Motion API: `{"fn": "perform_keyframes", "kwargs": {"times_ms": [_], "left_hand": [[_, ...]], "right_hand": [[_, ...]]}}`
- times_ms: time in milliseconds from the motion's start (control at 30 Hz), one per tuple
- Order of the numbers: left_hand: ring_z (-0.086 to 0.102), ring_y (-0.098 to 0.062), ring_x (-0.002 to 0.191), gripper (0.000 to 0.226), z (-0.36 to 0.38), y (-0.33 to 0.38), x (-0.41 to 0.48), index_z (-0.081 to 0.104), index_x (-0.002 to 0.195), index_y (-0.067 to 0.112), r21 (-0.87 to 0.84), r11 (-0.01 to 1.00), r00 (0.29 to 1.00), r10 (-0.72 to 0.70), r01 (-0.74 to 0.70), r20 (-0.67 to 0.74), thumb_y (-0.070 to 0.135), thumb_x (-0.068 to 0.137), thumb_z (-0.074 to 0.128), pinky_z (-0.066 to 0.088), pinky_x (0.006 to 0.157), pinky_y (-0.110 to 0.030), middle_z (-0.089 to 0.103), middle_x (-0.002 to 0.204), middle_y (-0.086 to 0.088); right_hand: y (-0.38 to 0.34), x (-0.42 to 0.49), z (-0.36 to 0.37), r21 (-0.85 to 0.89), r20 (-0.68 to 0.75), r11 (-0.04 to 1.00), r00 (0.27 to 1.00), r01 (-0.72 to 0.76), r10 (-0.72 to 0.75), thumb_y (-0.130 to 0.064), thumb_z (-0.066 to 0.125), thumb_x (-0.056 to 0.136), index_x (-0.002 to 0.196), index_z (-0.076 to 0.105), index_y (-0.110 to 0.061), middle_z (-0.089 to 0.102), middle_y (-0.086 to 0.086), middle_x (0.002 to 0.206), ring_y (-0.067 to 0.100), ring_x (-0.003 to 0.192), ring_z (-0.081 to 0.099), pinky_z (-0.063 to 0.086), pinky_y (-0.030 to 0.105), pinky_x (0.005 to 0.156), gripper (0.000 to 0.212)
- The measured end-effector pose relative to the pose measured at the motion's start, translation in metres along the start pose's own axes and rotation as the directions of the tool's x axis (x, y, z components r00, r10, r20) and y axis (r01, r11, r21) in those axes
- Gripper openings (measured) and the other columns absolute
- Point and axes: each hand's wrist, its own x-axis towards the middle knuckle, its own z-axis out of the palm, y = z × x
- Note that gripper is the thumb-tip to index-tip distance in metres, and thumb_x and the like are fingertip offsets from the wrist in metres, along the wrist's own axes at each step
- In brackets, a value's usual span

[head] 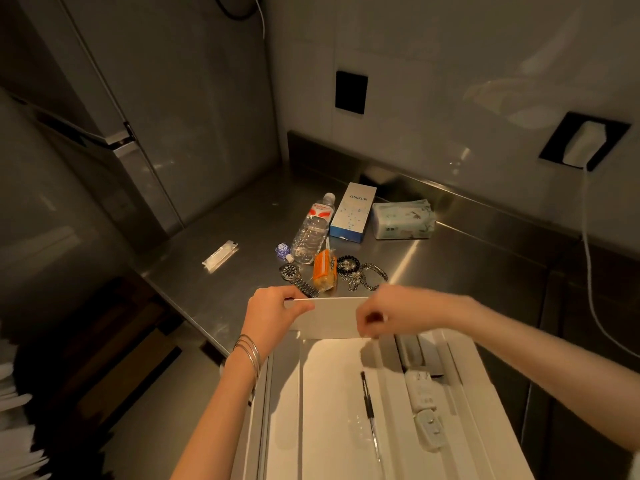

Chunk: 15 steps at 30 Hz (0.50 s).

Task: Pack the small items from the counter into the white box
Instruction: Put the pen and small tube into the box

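While both hands, L & R, pinch white box far flap, watch lies just beyond.

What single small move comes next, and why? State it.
Probably let go of the white box's far flap and reach the left hand for the wristwatch just beyond it. Both hands, the right hand included, pinch that flap upright; the box already holds a pen, while the watch, orange packet and bracelets lie unpacked on the counter.
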Motion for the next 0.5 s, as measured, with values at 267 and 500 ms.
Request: {"fn": "perform_keyframes", "kwargs": {"times_ms": [267,500], "left_hand": [[0.056,-0.006,0.071,0.008,-0.001,0.000,0.001,0.072,0.077,0.023,-0.008,1.000,1.000,-0.013,0.013,-0.007,0.030,0.078,0.068,0.046,0.073,-0.027,0.062,0.070,0.010],[0.056,-0.009,0.078,0.011,0.000,-0.002,0.002,0.072,0.077,0.025,0.021,1.000,1.000,-0.021,0.021,0.003,0.034,0.078,0.067,0.044,0.075,-0.028,0.064,0.073,0.010]], "right_hand": [[0.076,0.088,-0.055,0.129,-0.366,0.980,0.911,-0.151,0.189,-0.014,0.059,0.090,0.099,0.067,-0.010,0.066,0.002,0.096,0.014,0.089,0.061,0.048,0.019,0.078,0.013],[0.119,0.183,-0.040,-0.018,-0.187,0.947,0.931,-0.321,0.313,-0.022,0.057,0.091,0.118,0.062,-0.017,0.063,0.007,0.121,0.024,0.110,0.057,0.047,0.037,0.094,0.028]]}}
